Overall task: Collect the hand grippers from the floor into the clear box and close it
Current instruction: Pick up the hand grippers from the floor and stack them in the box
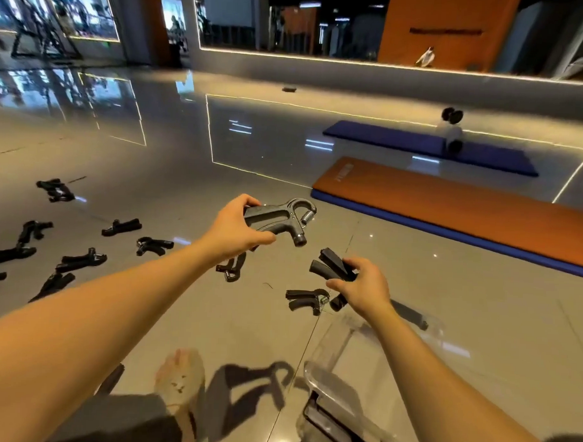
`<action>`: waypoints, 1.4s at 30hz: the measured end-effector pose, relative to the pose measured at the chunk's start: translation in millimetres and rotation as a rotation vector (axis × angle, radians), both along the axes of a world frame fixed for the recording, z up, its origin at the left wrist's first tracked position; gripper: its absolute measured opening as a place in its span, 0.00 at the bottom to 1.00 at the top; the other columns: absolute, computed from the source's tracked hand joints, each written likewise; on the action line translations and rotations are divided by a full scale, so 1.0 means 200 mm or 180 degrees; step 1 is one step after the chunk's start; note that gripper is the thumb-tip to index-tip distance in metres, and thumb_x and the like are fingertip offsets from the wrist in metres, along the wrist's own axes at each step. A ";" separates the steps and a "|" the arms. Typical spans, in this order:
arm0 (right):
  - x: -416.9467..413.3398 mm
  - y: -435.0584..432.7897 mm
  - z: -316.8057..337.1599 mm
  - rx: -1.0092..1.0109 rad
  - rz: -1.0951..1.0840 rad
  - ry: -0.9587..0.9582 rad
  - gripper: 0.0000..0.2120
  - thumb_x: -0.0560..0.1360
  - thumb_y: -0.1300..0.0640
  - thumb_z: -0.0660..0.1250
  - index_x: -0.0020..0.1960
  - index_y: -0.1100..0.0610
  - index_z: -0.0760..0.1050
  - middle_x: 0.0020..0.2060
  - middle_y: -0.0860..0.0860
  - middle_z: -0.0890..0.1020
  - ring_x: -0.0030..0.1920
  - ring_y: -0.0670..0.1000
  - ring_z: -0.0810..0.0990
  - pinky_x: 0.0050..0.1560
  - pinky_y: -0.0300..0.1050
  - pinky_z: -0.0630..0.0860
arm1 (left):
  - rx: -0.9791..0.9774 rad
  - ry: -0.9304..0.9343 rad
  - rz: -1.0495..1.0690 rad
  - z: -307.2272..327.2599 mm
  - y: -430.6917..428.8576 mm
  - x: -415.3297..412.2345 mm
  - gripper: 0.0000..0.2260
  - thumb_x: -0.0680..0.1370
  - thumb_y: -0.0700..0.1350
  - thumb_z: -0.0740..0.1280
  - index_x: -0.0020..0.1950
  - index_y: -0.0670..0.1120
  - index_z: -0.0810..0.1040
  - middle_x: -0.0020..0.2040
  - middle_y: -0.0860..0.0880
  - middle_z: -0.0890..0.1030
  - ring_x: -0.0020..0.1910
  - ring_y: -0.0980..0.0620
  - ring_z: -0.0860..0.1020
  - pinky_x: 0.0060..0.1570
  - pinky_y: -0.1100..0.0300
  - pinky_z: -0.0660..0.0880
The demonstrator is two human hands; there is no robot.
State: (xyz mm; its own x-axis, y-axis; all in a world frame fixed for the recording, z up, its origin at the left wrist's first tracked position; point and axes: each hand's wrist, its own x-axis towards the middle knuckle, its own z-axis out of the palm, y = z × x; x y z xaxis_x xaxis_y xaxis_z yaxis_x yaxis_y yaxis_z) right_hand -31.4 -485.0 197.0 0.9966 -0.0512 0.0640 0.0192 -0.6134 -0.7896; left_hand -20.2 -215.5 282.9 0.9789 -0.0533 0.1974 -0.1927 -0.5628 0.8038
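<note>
Several black hand grippers [329,427] are lying inside the clear plastic box [331,381], which is sitting open on the glossy tiled floor [253,325] under the right forearm.

Risk, as I am judging it: both hands are carrying loads at once, and the box walls are almost vanishing into the floor reflections. A loose drop could be clipping the rim or bouncing out across the tile. Handles piling crosswise could also be stopping the lid from closing.

The right hand [363,289] is curling tight round a bunch of black grippers [331,267] over the far end of the box. How many it is holding cannot be told.

The left hand [237,230] is gripping one grey gripper with a steel coil spring [278,217] by its handles, thumb underneath, lifted off the floor.

Two loose black grippers [305,300] are lying just beside the hands, and many scattered black grippers [80,259] are waiting further left. A long orange mat [449,209] is lying beyond, well apart.
</note>
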 end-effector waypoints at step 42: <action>0.38 -0.64 -1.53 -0.1476 -0.0417 0.0969 0.26 0.71 0.54 0.75 0.69 0.44 0.77 0.59 0.45 0.79 0.60 0.53 0.74 0.62 0.50 0.67 | 0.0348 0.1133 -0.1674 -1.05 -0.71 0.70 0.26 0.65 0.47 0.82 0.59 0.54 0.74 0.55 0.53 0.80 0.52 0.54 0.81 0.39 0.59 0.82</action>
